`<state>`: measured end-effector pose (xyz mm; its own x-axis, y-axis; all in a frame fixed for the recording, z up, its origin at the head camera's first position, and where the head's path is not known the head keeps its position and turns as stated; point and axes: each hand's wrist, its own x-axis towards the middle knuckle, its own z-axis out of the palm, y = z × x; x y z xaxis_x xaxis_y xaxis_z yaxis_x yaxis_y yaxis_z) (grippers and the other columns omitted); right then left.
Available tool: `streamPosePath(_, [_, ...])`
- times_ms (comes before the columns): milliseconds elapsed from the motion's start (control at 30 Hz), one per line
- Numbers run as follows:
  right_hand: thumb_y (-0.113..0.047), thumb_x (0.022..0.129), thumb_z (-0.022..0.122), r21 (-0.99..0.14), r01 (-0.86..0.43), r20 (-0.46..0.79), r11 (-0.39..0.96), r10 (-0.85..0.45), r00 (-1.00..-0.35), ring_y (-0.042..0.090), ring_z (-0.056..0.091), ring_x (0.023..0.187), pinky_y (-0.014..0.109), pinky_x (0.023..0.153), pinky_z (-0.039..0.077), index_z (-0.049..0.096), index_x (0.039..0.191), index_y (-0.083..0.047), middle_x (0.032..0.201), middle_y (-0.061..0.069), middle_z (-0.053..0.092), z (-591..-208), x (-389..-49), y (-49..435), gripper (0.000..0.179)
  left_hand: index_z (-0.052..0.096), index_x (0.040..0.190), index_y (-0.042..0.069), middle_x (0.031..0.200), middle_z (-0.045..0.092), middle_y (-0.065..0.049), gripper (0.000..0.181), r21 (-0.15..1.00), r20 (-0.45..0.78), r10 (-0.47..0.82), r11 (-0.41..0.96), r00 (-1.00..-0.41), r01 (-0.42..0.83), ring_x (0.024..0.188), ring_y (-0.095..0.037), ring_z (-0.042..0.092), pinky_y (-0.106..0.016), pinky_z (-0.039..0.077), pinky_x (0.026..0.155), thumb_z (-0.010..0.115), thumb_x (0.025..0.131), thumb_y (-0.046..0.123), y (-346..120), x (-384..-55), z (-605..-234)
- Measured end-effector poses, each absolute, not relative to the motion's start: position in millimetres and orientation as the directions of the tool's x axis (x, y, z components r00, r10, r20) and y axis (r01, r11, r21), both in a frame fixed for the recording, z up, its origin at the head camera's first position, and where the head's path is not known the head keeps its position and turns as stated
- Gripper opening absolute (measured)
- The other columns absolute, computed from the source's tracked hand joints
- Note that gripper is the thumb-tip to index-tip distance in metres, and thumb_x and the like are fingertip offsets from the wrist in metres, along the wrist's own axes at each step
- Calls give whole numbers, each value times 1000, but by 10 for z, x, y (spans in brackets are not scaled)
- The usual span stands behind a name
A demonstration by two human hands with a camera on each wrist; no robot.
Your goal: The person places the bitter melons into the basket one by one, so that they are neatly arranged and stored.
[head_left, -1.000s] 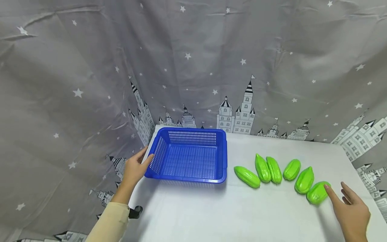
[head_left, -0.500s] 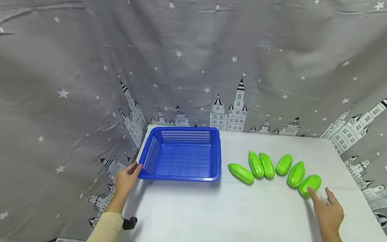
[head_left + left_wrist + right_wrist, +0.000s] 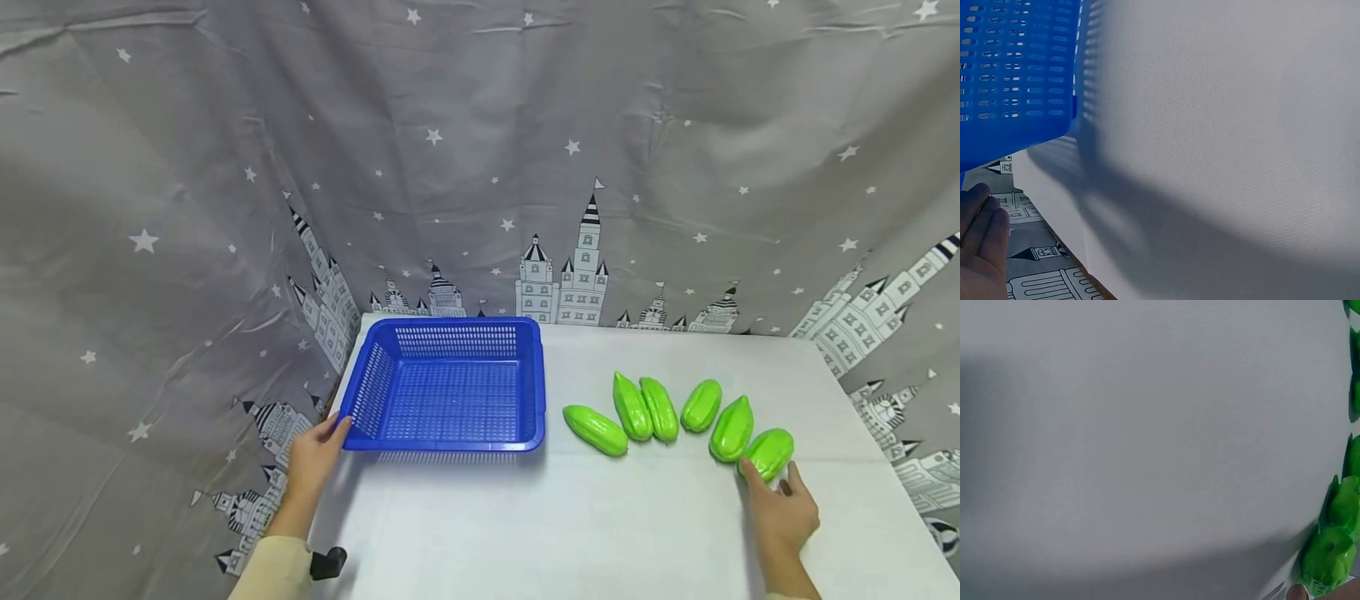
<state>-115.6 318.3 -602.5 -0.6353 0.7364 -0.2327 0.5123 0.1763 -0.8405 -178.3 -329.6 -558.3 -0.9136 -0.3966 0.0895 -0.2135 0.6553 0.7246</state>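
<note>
My left hand (image 3: 311, 462) is at the near left corner of a blue plastic basket (image 3: 442, 445), its thumb right at the rim. In the left wrist view its fingers (image 3: 988, 234) are extended just below the slotted basket wall (image 3: 1016, 134). On the right, my right hand (image 3: 780, 508) reaches around the near end of the rightmost glossy green, ribbed fruit (image 3: 772, 450), thumb on one side and fingers on the other. The right wrist view catches a fingertip (image 3: 1297, 592) beside that fruit (image 3: 1329, 559); most of the hand is outside that view.
Several similar green fruits, among them one lying slanted (image 3: 596, 430) nearest the basket, form a loose row on the white table (image 3: 570, 533). A grey curtain (image 3: 450, 192) with stars and castles hangs behind and at the sides. The basket holds nothing.
My right hand has moved left and forward to the rightmost fruit. My left hand has slid down the basket's left side to its near corner. The head view has turned slightly right.
</note>
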Motion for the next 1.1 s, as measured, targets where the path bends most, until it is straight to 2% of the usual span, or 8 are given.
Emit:
streamPosePath(167, [-47, 94, 67, -846, 512, -241, 149, 750, -616, 43, 36, 141, 52, 113, 33, 23, 157, -6, 155, 29, 35, -6005, -1209, 3168, 87, 65, 128, -4, 122, 64, -27, 51, 726, 101, -399, 656, -911, -207, 122, -47, 56, -56, 41, 102, 67, 98, 38, -3286, -1779, -5584])
streamPosePath(367, [-50, 94, 66, -841, 529, -270, 115, 759, -593, 42, 33, 143, 50, 114, 32, 23, 157, -5, 156, 28, 32, -5992, -1230, 3153, 88, 65, 129, -4, 123, 64, -27, 55, 724, 85, -408, 652, -909, -225, 123, -47, 55, -56, 41, 103, 66, 98, 42, -3285, -1779, -5579])
streamPosePath(700, [-45, 91, 71, -872, 483, -352, -79, 787, -507, 31, 28, 145, 36, 116, 27, 23, 156, -9, 158, 15, 26, -6003, -1286, 3083, 88, 63, 131, -3, 126, 62, -26, 55, 724, 59, -405, 647, -912, -240, 125, -46, 54, -56, 41, 103, 64, 99, 42, -3285, -1767, -5554])
streamPosePath(800, [-45, 90, 72, -868, 483, -369, -117, 802, -469, 29, 32, 144, 33, 115, 29, 28, 155, -10, 157, 14, 30, -6005, -1313, 3075, 86, 64, 130, -3, 125, 63, -26, 52, 726, 61, -408, 644, -911, -240, 124, -46, 55, -56, 41, 103, 65, 99, 39, -3278, -1764, -5557])
streamPosePath(933, [-44, 89, 73, -860, 479, -399, -177, 818, -414, 19, 43, 139, 25, 110, 36, 39, 151, -11, 152, 12, 41, -5976, -1349, 3077, 79, 65, 129, -3, 125, 63, -26, 50, 730, 69, -410, 642, -910, -234, 124, -46, 55, -56, 41, 103, 67, 98, 36, -3277, -1764, -5560])
streamPosePath(1100, [-41, 89, 74, -854, 473, -426, -217, 813, -397, 13, 48, 134, 21, 106, 39, 44, 149, -12, 149, 11, 46, -5937, -1376, 3079, 74, 64, 131, -3, 126, 62, -26, 51, 734, 57, -412, 634, -909, -241, 125, -46, 54, -56, 40, 104, 66, 99, 37, -3285, -1772, -5550])
